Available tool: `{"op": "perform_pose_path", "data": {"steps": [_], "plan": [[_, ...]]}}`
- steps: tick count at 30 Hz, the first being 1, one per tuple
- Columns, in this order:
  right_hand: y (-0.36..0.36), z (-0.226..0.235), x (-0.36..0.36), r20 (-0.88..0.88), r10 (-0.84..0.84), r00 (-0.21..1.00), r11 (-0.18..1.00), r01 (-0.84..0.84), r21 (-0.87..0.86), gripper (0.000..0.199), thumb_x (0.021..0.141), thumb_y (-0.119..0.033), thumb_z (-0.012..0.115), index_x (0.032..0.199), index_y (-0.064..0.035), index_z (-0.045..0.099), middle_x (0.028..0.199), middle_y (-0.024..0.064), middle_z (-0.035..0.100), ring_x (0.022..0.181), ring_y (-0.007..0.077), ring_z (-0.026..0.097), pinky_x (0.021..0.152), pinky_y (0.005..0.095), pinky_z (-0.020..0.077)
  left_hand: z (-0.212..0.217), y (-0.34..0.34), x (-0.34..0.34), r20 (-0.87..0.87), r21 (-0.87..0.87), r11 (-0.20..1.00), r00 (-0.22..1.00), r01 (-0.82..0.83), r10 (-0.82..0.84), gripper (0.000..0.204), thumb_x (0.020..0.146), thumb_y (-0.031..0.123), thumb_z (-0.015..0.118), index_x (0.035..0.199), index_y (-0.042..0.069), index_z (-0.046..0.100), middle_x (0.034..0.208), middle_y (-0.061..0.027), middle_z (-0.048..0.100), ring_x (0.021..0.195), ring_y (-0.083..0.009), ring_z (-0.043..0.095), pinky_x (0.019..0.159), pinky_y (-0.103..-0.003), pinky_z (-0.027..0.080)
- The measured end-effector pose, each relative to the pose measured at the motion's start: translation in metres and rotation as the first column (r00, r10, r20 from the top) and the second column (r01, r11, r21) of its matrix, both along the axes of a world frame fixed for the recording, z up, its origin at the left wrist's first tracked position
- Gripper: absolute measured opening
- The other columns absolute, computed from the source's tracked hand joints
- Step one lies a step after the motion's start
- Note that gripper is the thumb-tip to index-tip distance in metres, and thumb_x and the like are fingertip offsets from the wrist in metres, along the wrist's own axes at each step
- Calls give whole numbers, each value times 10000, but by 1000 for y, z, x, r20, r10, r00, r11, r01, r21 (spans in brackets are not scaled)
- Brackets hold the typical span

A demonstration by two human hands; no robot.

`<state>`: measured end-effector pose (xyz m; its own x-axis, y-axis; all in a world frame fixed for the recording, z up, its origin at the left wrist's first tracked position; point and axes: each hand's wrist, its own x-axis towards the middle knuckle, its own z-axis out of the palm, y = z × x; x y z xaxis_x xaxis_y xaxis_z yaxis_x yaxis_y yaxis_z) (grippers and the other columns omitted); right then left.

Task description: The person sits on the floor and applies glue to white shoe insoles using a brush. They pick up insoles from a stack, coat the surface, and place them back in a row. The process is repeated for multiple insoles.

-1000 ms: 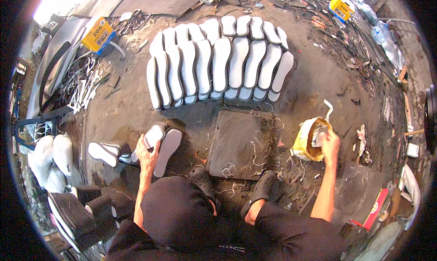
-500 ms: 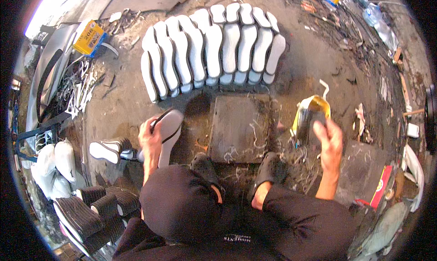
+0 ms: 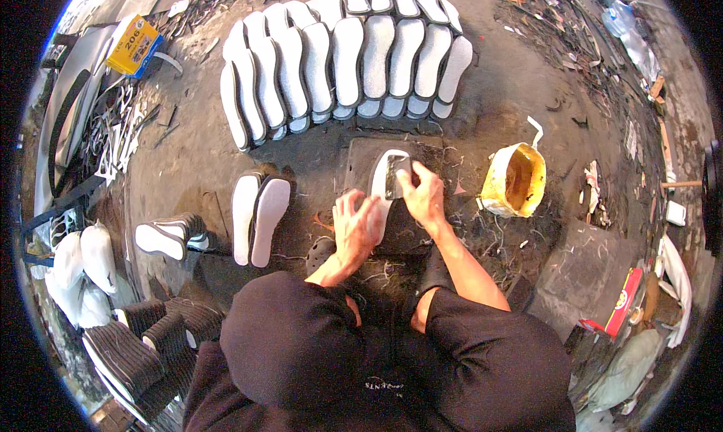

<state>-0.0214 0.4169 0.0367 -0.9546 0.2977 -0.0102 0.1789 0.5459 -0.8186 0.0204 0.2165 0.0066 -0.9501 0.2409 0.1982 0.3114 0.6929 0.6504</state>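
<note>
**Sole pinned on the dark mat, brush laid across it**

Pressed flat on a white sole [image 3: 379,187] with the left hand [image 3: 354,228], fingers spread apart over its near end. Held in the right hand [image 3: 423,195], fingers wrapped tight round it: a small dark brush [image 3: 397,177], resting across the far end of the same sole. Lying lengthwise on a dark mat [image 3: 361,157] straight ahead of the knees, that sole, with thin scraps scattered round the mat's edges.

Just right of the mat, a yellow pot [image 3: 516,180] with a brown inside, tilted, a white strip poking off its far rim. Beyond the mat, a fanned row of white soles [image 3: 346,51], overlapping like tiles. To the left, two soles [image 3: 256,213] side by side, touching; further left a stack of dark-edged soles [image 3: 169,232]. At far left, white offcuts [image 3: 113,134] and a yellow box [image 3: 134,44]. Near the left knee, ribbed black soles [image 3: 143,341] piled. Between hands and lap, dark shoes [image 3: 320,255] partly hidden by the forearms.
</note>
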Motion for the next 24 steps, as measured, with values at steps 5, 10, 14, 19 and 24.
{"op": "perform_pose_path", "data": {"steps": [5,10,14,19,24], "plan": [[1,-1,-26,21,2,1000,967,-7,253,234,997,-153,722,1151,22,742,1066,300,767,969,508,746,858,556,591,17,-26,48,211,-171,962,962,213,-176,885,869,363,873,1660,196,512,1484,-246,498,1362,-448,500,1142,-570,413],[31,11,-80,197,348,916,781,-400,480,310,992,-135,674,1271,-194,796,1227,119,807,1188,389,686,1043,512,567,14,-15,49,197,-146,967,964,208,-177,900,884,313,842,1695,194,469,1475,-264,497,1330,-448,507,1114,-561,422],[14,14,-98,147,839,524,396,-773,497,409,813,-35,683,1154,-213,822,1128,90,811,1074,347,690,991,496,551,14,-20,48,213,-138,967,960,215,-183,939,858,303,870,1703,238,467,1474,-265,504,1344,-462,499,1121,-572,429],[60,27,-97,102,718,688,582,-675,455,425,869,-31,629,1231,-147,819,1174,91,828,1098,332,751,1036,489,534,24,-23,44,273,-139,959,940,249,-204,921,860,279,833,1702,201,466,1368,-233,528,1264,-424,518,1068,-544,426],[50,-1,2,-7,535,845,761,-479,438,473,872,67,598,1272,-86,799,1221,186,808,1127,382,754,1040,488,590,22,-24,42,315,-85,966,926,246,-208,927,840,266,850,1696,247,494,1391,-235,540,1293,-434,507,1088,-548,428]]}}
